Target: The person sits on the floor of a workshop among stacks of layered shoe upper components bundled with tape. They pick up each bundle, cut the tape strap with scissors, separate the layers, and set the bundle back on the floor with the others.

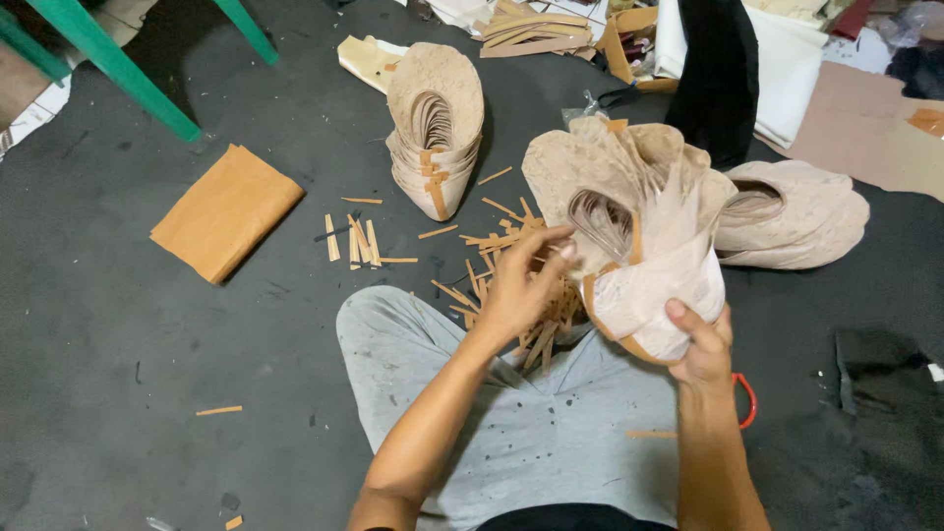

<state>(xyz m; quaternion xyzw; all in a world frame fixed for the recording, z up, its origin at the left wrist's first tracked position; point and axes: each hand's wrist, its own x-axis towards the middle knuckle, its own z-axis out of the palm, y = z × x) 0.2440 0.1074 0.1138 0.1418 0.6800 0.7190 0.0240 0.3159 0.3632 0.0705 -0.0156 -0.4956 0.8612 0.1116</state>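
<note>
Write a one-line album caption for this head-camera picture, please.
Seated on a dark floor, a person's right hand grips a fanned stack of beige shoe-upper pieces while the left hand picks at one.

A shoe workshop floor: stacked cut uppers (436,118), leather scraps (359,241) strewn about.

A folded tan sheet (226,210) lies to my left on the dark floor (98,324), green legs (108,61) beyond it (furniture, cropped), and black cloth (720,74) drapes over white fabric (792,74).
</note>
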